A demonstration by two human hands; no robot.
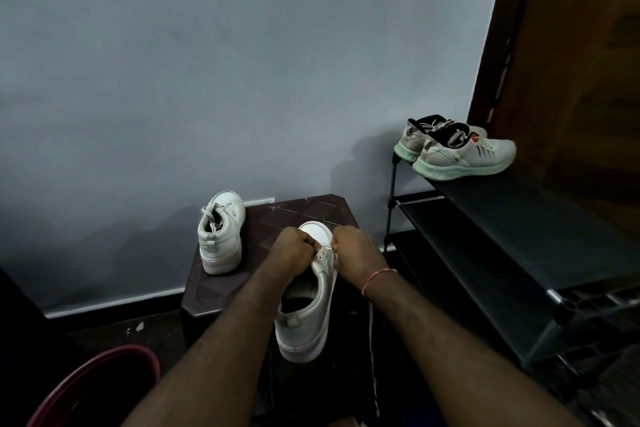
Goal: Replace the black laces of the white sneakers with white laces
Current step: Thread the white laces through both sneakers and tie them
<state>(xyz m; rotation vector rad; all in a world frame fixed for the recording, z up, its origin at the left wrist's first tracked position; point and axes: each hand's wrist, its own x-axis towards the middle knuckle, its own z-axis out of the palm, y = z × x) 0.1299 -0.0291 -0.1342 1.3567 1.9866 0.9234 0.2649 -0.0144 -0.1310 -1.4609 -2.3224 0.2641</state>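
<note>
1. Second white sneaker: left of centre, upright on the dark bench, white-laced.
2. Left hand: centre, fingers pinched on a white lace at the eyelets.
3. Held sneaker: lower centre.
4. Right hand: pinched on the same lace.
5. Shoe rack: right, bearing a green-soled pair.

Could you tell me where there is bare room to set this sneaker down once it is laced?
The stool is bare behind the hands, right of the second sneaker. The rack's top shelf is bare nearer than the running shoes. The stool's front is crowded.
</note>
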